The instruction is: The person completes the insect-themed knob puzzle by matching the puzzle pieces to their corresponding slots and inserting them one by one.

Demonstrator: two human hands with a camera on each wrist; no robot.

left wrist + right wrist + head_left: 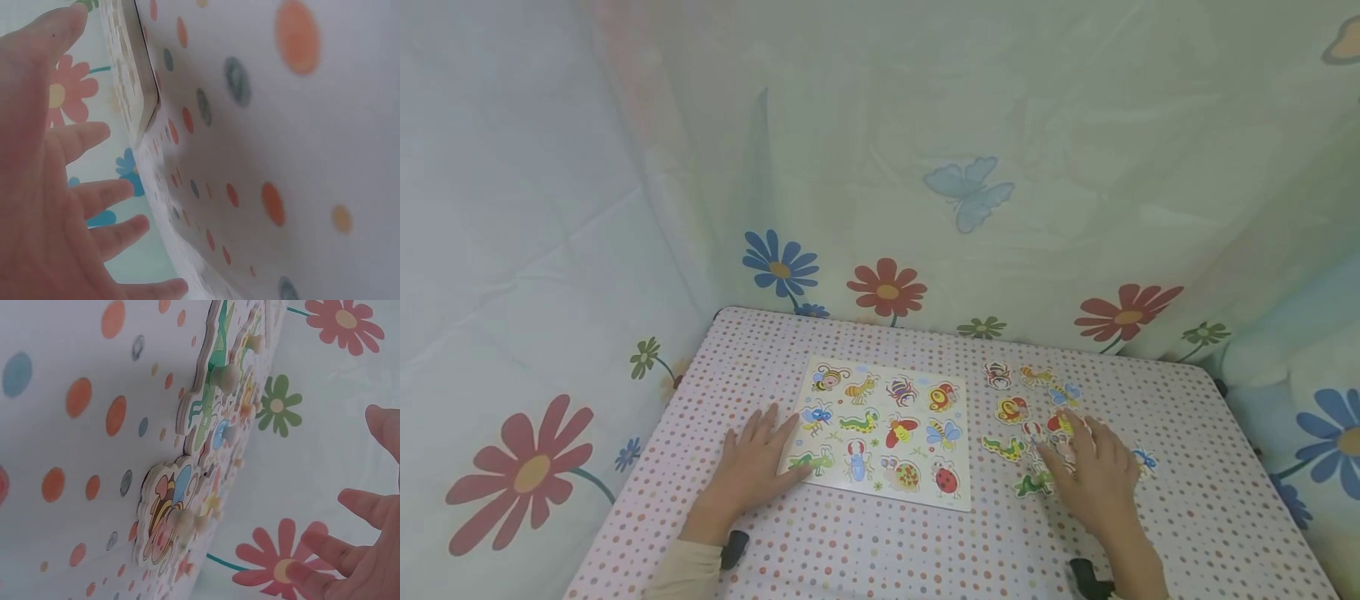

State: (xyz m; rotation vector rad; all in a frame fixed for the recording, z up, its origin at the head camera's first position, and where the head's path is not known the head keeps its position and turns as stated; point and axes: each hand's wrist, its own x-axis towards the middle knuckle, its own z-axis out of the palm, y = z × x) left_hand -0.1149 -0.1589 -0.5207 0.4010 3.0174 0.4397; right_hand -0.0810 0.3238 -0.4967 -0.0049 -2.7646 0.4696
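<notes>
A pale puzzle board (pixel 883 450) printed with coloured insects lies on the table. My left hand (pixel 752 467) is at its left edge, fingers spread, thumb over the near left corner. The left wrist view shows that hand (pixel 56 194) holding nothing beside the board's edge (pixel 149 103). To the board's right, my right hand (pixel 1097 483) hovers over loose insect puzzle pieces, fingers apart and partly covering some. A bee piece (pixel 164 512) and a grasshopper piece (pixel 211 394), both with wooden knobs, show in the right wrist view, apart from the right fingers (pixel 369 509).
Spider (pixel 997 375), ladybird-like (pixel 1012 409) and caterpillar (pixel 1003 449) pieces lie between the board and my right hand. A dotted cloth (pixel 880 550) covers the table. Flower-printed curtains (pixel 850 167) hang behind and at both sides.
</notes>
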